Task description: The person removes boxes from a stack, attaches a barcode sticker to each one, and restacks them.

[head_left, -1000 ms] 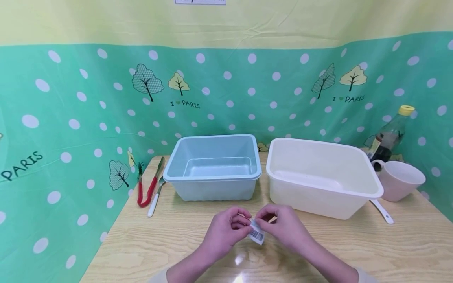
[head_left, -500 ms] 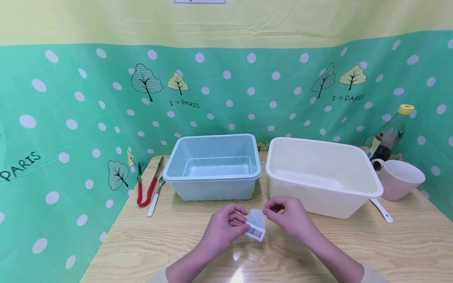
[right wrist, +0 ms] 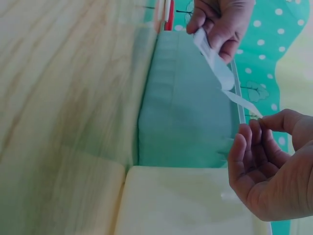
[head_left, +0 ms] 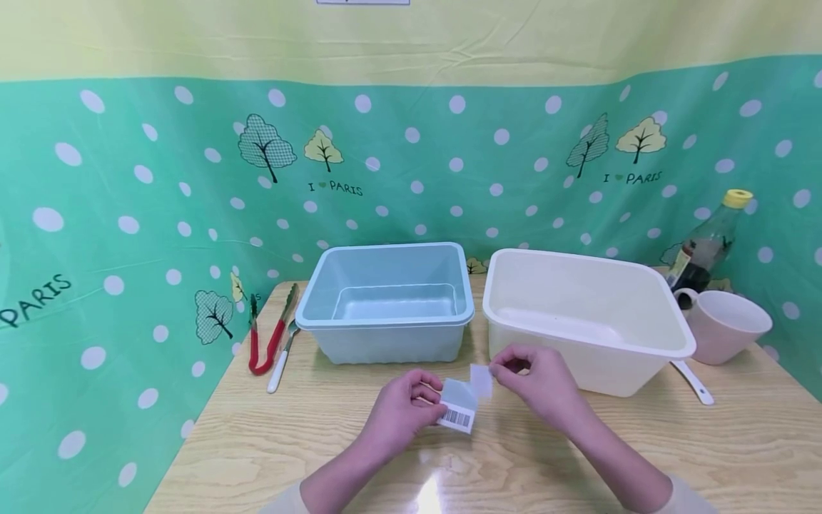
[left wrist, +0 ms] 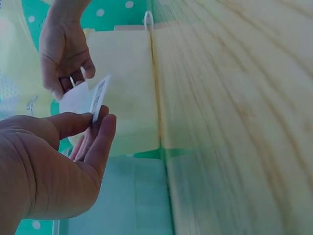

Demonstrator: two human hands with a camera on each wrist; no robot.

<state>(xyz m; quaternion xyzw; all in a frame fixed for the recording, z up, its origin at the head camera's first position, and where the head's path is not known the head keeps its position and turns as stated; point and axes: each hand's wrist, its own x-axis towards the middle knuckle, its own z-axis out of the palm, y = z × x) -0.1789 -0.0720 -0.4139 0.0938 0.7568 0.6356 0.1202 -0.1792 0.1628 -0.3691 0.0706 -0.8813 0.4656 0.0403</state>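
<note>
Between thumb and fingers my left hand (head_left: 406, 410) pinches a small flat packet (head_left: 458, 400), pale and see-through above, with a white barcode strip along its lower edge. A thin whitish translucent piece (head_left: 481, 380) is pinched by its edge in my right hand (head_left: 536, 382), just to the right of the packet. In the right wrist view this thin piece (right wrist: 243, 103) runs up to the packet's (right wrist: 215, 61) end and seems to meet it. The barcode side (left wrist: 100, 93) shows nearly edge-on in the left wrist view. Both hands are above the table, in front of the bins.
Behind the hands stand a light blue bin (head_left: 385, 343) and a white bin (head_left: 578, 364). Red-handled tongs (head_left: 266, 350) and a white-handled fork (head_left: 280, 368) lie at left. A pink mug (head_left: 726, 332), a bottle (head_left: 709, 243) and a white handle (head_left: 693, 382) are at right.
My right hand has moved right and slightly up, away from the left. The thin translucent piece has come out from the packet with it. The packet has turned and shows more of its face.
</note>
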